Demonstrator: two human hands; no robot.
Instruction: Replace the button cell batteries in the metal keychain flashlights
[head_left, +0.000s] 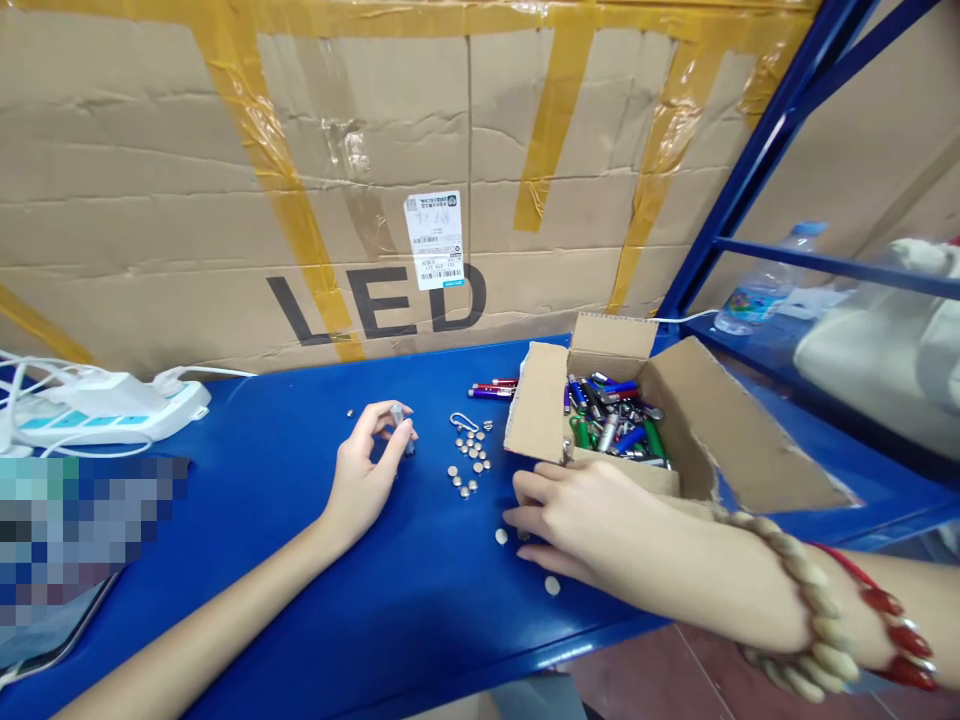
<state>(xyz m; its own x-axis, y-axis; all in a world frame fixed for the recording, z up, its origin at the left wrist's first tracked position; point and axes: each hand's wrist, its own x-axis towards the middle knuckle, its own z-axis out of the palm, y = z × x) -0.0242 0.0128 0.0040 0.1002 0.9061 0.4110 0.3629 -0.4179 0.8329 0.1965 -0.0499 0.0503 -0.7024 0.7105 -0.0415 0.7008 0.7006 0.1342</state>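
My left hand [369, 475] is closed round a small clear-and-grey tube [399, 415], held upright just above the blue table. My right hand [577, 515] is palm down in front of the open cardboard box [540, 400], fingers apart and bent toward the tabletop. Flat silver discs like button cells lie by its fingertips, one disc [501, 537] to their left and another disc [552, 585] nearer the table edge. Several button cells [465, 492] are scattered between my hands, with a silver hook clip [464, 421] behind them. The underside of my right hand is hidden.
Small coloured metal torches [611, 420] fill the box, and a few pen-like tubes [491, 389] lie left of it. A white power strip [112, 410] with cables is at the far left. Behind stands a large carton [375, 150]; a blue rack [750, 170] rises right.
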